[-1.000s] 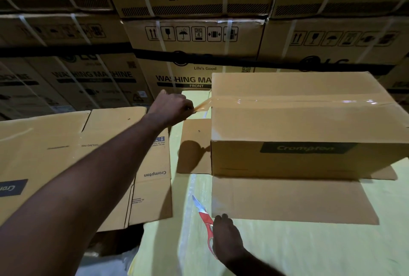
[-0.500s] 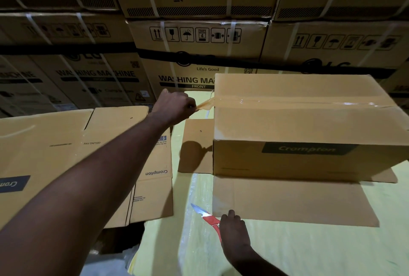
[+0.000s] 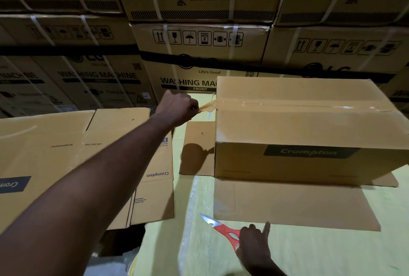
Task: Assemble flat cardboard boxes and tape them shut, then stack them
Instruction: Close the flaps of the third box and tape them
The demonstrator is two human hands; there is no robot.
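Observation:
An assembled brown Crompton box stands on a yellow-green sheet, its lower flaps spread flat around it. A strip of clear tape runs along the top seam and juts past the left edge. My left hand pinches that free tape end just left of the box. Near the front flap, my right hand grips red-handled scissors, blades pointing up and left, index finger stretched toward the flap.
Flat Crompton cartons lie in a pile at the left. Large strapped washing machine cartons form a wall behind. A dark gap opens below the flat pile's front edge.
My right hand has turned the scissors and slid right toward the flap's front edge, index finger now extended. My left hand keeps holding the tape end in the same spot.

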